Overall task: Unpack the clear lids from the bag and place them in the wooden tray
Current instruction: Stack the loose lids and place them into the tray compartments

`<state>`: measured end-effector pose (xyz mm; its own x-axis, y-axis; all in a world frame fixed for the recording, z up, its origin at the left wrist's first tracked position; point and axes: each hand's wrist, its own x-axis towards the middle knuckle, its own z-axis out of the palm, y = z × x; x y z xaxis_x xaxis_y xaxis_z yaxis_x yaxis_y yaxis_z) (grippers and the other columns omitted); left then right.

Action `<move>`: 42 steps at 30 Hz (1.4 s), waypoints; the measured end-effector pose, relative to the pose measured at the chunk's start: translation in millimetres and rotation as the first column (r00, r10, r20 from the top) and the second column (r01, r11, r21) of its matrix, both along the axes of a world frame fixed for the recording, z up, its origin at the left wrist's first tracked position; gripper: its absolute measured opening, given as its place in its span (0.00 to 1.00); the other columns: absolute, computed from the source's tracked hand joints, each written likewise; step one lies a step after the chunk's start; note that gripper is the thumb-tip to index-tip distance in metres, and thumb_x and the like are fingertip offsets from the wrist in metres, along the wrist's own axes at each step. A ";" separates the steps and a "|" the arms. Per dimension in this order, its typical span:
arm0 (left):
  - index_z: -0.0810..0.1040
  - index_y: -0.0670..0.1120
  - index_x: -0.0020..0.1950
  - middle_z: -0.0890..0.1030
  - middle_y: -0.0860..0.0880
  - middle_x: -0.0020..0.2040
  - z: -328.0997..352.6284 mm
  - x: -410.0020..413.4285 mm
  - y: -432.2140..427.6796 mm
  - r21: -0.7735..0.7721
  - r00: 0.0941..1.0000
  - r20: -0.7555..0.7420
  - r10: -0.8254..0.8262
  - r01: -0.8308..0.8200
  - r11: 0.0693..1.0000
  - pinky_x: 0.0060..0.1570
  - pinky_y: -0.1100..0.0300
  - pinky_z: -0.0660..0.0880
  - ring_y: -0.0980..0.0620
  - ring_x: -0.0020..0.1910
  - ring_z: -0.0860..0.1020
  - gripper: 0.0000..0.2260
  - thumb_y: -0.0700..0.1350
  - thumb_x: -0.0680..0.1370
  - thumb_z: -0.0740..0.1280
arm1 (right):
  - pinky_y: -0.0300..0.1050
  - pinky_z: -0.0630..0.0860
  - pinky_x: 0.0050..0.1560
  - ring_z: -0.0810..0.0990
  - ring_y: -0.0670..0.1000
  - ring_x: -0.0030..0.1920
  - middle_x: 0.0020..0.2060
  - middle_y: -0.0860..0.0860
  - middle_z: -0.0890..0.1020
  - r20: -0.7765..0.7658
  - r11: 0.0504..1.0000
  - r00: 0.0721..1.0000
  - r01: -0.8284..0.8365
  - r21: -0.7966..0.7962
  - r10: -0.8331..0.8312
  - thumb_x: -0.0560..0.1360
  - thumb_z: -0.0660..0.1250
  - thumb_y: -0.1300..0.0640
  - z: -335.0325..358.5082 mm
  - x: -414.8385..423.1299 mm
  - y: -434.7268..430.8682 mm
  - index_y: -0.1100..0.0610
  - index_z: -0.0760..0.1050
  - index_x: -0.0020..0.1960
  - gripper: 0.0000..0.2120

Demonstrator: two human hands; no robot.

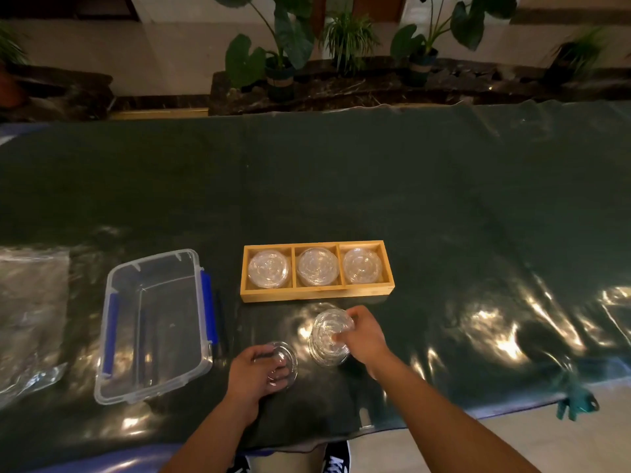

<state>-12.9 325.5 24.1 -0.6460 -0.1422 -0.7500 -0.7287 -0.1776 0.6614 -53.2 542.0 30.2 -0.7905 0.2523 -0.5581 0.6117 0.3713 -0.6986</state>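
Observation:
A wooden tray (316, 295) with three compartments lies mid-table, each compartment holding a stack of clear round lids (269, 269). In front of it stands another stack of clear lids (326, 349). My right hand (363, 334) grips the top of that stack, fingers curled over a lid. My left hand (254, 375) holds a small bunch of clear lids (285, 361) just left of the stack, thumb and fingers around their rim. An emptied clear plastic bag (30, 315) lies flat at the far left.
A clear plastic storage box (153, 326) with blue latches stands open between the bag and my left hand. The table wears a glossy dark green cover (444, 206). A green clip (577, 402) grips the cover's front right edge. Potted plants (283, 63) stand behind the table.

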 end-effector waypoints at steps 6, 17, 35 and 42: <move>0.76 0.43 0.62 0.85 0.35 0.55 11.9 -11.8 4.2 0.119 0.999 -0.027 -0.034 0.037 0.992 0.48 0.43 0.84 0.37 0.49 0.87 0.10 0.37 0.81 0.68 | 0.52 0.82 0.53 0.85 0.60 0.54 0.56 0.60 0.84 0.079 0.747 0.957 0.269 -0.609 -0.280 0.69 0.75 0.71 24.5 9.6 3.8 0.62 0.74 0.61 0.23; 0.76 0.41 0.68 0.85 0.39 0.60 50.0 -28.5 25.2 0.396 0.981 -0.191 -0.028 0.103 0.912 0.53 0.46 0.83 0.40 0.59 0.84 0.16 0.48 0.86 0.57 | 0.54 0.80 0.60 0.83 0.50 0.55 0.55 0.49 0.84 -0.212 0.975 0.975 0.021 -0.221 -0.069 0.72 0.75 0.57 54.4 13.1 -39.0 0.50 0.79 0.62 0.19; 0.77 0.46 0.66 0.86 0.43 0.59 55.2 -28.0 6.8 0.271 0.945 -0.325 -0.039 0.133 0.953 0.58 0.40 0.81 0.41 0.57 0.85 0.14 0.49 0.84 0.62 | 0.48 0.84 0.40 0.87 0.55 0.40 0.44 0.57 0.87 -0.117 0.894 0.989 0.028 -0.446 -0.089 0.72 0.75 0.64 70.9 16.7 -22.2 0.60 0.80 0.54 0.11; 0.80 0.45 0.62 0.88 0.45 0.54 52.2 -31.5 -0.6 0.206 0.936 -0.351 -0.008 0.085 0.975 0.49 0.45 0.85 0.42 0.52 0.87 0.09 0.42 0.84 0.63 | 0.51 0.85 0.37 0.87 0.53 0.41 0.45 0.56 0.86 -0.337 0.920 0.917 0.074 -0.384 -0.215 0.74 0.74 0.63 85.5 8.6 -18.6 0.55 0.79 0.49 0.07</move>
